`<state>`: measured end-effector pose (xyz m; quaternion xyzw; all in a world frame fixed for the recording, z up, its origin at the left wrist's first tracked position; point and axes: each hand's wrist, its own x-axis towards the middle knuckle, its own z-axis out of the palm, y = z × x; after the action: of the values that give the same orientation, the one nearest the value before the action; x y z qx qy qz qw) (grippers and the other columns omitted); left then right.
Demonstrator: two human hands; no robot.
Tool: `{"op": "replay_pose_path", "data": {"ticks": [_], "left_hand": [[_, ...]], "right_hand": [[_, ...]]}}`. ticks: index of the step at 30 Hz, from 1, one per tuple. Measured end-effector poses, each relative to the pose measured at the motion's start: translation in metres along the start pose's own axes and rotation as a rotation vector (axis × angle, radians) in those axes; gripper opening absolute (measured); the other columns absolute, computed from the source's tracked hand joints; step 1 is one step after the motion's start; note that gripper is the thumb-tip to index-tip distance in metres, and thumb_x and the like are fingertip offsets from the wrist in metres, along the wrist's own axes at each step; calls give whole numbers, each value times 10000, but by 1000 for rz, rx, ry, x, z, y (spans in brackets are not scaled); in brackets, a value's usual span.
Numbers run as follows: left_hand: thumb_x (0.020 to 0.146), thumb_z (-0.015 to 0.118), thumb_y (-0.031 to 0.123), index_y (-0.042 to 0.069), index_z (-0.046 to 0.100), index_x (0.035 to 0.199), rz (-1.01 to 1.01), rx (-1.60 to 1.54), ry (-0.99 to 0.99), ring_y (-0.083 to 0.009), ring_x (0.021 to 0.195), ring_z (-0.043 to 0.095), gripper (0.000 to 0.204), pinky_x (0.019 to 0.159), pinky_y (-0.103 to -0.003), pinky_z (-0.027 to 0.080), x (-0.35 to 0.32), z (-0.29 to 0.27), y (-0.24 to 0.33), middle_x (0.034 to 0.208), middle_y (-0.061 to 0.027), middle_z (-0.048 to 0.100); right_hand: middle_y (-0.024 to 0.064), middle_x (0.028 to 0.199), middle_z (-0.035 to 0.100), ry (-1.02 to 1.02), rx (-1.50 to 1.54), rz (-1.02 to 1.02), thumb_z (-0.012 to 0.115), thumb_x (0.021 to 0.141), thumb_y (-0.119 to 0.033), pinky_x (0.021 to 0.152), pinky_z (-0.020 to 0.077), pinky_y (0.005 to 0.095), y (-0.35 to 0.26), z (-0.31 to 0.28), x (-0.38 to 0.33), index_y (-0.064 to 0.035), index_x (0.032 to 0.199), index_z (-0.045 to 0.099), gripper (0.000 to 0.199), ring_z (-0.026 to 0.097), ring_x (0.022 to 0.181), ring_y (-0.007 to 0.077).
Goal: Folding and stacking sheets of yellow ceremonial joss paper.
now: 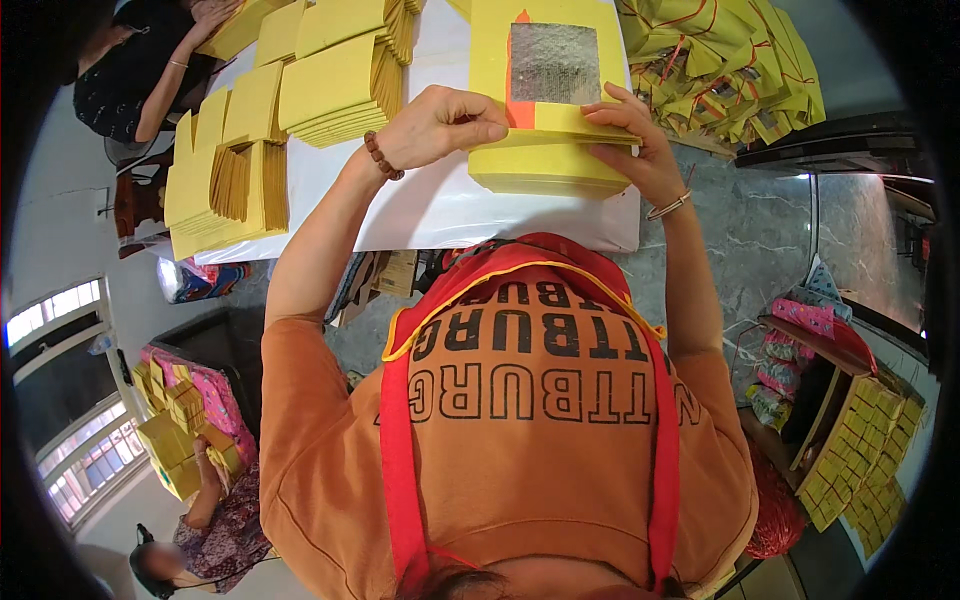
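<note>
A yellow paper sheet (488,62) with a silver foil square and an orange printed strip lies before me on the white-covered table. Its near edge is turned up into a narrow fold. My left hand (438,128), with a beaded bracelet, is closed in a pinch at the fold's left end. At the right end, my right hand (645,150) grips the fold, fingers on top and thumb beneath. Under the raised edge sits a thick stack of yellow paper (545,172).
Stacks of folded yellow paper (335,85) cover the table's left side. Red-tied yellow bundles (700,70) are heaped at the far right. One person (130,80) sits at the far left; another (225,500) is at the lower left. More yellow packets (865,450) stand at the right.
</note>
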<state>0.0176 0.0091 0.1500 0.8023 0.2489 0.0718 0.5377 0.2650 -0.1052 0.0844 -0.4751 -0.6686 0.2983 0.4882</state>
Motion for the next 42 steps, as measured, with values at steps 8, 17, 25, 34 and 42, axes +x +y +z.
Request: {"op": "replay_pose_path", "data": {"ticks": [8, 17, 25, 34, 42], "left_hand": [[815, 556, 151, 1, 599, 770, -12, -43, -23, -25, 558, 392, 163, 490, -194, 313, 2, -2, -2, 611, 50, 479], [755, 548, 142, -1, 612, 741, -49, -144, -62, -35, 581, 440, 156, 518, -198, 348, 10, -7, -10, 620, 33, 522], [738, 534, 138, 5, 612, 738, -44, -145, -119, -35, 592, 439, 154, 539, -199, 351, 14, -9, -9, 631, 32, 531], [789, 554, 192, 29, 608, 742, -69, -158, -29, -18, 573, 406, 178, 499, -190, 317, 14, -7, -13, 626, 55, 510], [815, 529, 160, 17, 576, 798, 27, -152, 29, -33, 593, 417, 152, 535, -191, 349, 10, 0, -9, 662, 48, 502]], "right_hand": [[3, 1116, 561, -15, -18, -4, 680, 685, -41, 1017, 269, 364, -2, -1, 1, -106, 1045, 565, 383, 297, 1248, 253], [11, 1185, 516, 6, 55, 54, 682, 681, -56, 1023, 252, 349, -6, 1, 1, -120, 1120, 531, 469, 280, 1261, 230], [10, 1193, 506, 1, 79, 72, 699, 660, -65, 1016, 263, 339, -1, 1, 0, -124, 1151, 513, 528, 278, 1261, 232], [29, 1209, 496, -27, 51, 41, 674, 686, -80, 1005, 281, 328, 5, 0, 0, -94, 1186, 478, 537, 295, 1250, 203], [17, 1206, 494, 76, 444, 190, 665, 690, -32, 1012, 273, 325, -6, 6, 1, -109, 1193, 470, 545, 313, 1236, 209]]}}
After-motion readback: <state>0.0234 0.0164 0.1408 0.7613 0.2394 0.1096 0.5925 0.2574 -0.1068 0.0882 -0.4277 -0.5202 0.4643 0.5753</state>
